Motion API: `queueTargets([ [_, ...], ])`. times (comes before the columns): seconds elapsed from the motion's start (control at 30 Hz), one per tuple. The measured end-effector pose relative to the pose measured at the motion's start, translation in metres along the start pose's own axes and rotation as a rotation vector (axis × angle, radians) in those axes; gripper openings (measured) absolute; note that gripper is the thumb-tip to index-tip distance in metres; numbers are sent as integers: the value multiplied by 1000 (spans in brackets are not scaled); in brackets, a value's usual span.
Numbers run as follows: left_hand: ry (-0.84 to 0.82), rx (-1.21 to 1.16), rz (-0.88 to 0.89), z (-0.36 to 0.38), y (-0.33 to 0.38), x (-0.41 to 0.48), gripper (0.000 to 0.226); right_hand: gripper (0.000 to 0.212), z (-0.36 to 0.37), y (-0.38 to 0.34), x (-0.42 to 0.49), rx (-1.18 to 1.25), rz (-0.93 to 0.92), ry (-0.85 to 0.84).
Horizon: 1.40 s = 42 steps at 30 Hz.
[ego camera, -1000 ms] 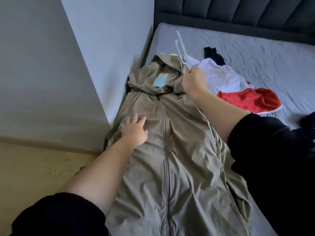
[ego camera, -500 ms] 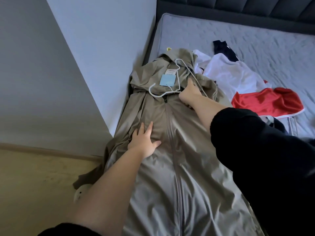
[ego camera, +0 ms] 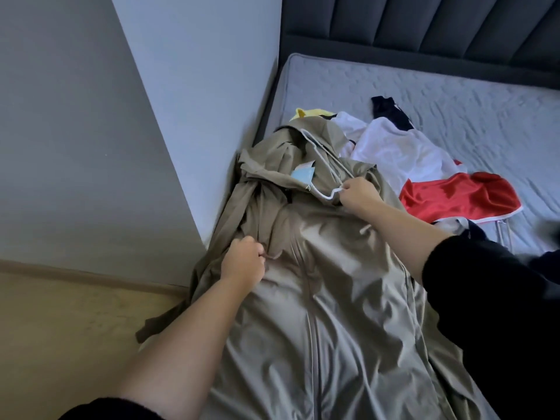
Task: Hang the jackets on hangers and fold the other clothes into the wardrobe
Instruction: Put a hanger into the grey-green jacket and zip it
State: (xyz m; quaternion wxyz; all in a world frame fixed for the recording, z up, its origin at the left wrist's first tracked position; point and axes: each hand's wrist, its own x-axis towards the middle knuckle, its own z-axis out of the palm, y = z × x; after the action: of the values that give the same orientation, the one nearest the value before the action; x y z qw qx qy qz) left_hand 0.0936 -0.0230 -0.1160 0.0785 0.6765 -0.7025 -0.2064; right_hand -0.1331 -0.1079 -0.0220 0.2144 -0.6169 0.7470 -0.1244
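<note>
**Item: taupe hooded jacket on bed, white hanger at its collar**

Principal article. Thin taupe zip-front hooded jacket (ego camera: 318, 283), glossy fabric, laid front-up and lengthwise along the left edge of the bed, on its grey quilted mattress (ego camera: 454, 95). The hood lies at the far end and the hem runs out of view at the near end. The zip is closed down the middle. One sleeve hangs over the bed's left side towards the light wooden floor (ego camera: 60, 328). A pale blue paper tag (ego camera: 303, 174) sits inside the hood opening.

Hanger. Thin white clothes hanger (ego camera: 331, 195), lying on the hood and collar area, partly tucked into the neck opening.

Hands. The left hand (ego camera: 242, 262) has its fingers curled and pinches a fold of jacket fabric at the left chest. The right hand (ego camera: 359, 192) is closed round the near end of the hanger, over the jacket's right shoulder. Both forearms are bare, with black sleeves pushed up.

Adjacent articles, on the mattress to the right of the hood:
- white mesh garment (ego camera: 400, 153), touching the jacket
- shiny red garment (ego camera: 460, 201), just beside the white one
- dark navy piece (ego camera: 391, 110), beyond the white one
- yellow scrap (ego camera: 312, 113), behind the hood

Surroundings. Dark padded headboard (ego camera: 424, 25) at the far end of the bed. A pale grey wall (ego camera: 197, 86) stands directly against the bed's left side.
</note>
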Motion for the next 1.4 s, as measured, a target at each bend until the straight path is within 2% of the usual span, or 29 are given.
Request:
queueTargets([
  [0.07, -15, -28, -51, -7, 3, -6, 22, 32, -8, 4, -18, 19, 5, -46],
  [0.17, -97, -68, -56, -18, 10, -16, 20, 31, -19, 9, -43, 100, 37, -204],
  [0.27, -331, -131, -90, -25, 16, -27, 20, 26, -31, 18, -65, 252, 39, -474],
  [0.3, -353, -176, -135, -28, 18, -29, 24, 29, -34, 21, -72, 261, 29, -589],
  [0.37, -217, -443, -287, -36, 24, -30, 41, 33, -41, 25, -86, 198, 0, -777],
  [0.4, -119, -703, -382, -39, 28, -28, 48, 34, -42, 25, -92, 134, -24, -823],
  [0.47, 6, -1197, -575, -48, 37, -25, 45, 37, -40, 25, -102, 49, -38, -856],
  [0.5, 13, -1329, -623, -51, 40, -22, 41, 37, -38, 25, -108, 43, -25, -882],
  [0.57, -20, -1437, -620, -54, 47, -20, 32, 36, -34, 26, -118, 55, -5, -977],
  [0.63, -19, -1449, -628, -52, 48, -18, 27, 34, -32, 27, -127, 86, 1, -1028],
  [0.7, 24, -1443, -653, -53, 47, -16, 19, 41, -27, 29, -131, 187, 19, -918],
  [0.8, 95, -1422, -684, -62, 40, -23, 12, 43, -24, 33, -126, 451, 18, -425],
  [0.83, 118, -1419, -698, -65, 35, -25, 14, 43, -26, 34, -124, 481, -2, -271],
  [0.9, 118, -1429, -710, -68, 20, -30, 21, 44, -31, 32, -122, 396, -85, -79],
  [1.0, 143, -1550, -707, -74, 9, -43, 33, 37, -35, 20, -129, 288, -182, 86],
  [1.2, 180, -1755, -612, -101, 22, -71, 31, 27, -46, -3, -150, 314, -264, 422],
  [1.4, 179, -1706, -463, -123, 22, -87, 20, 41, -61, -9, -162, 363, -171, 516],
])
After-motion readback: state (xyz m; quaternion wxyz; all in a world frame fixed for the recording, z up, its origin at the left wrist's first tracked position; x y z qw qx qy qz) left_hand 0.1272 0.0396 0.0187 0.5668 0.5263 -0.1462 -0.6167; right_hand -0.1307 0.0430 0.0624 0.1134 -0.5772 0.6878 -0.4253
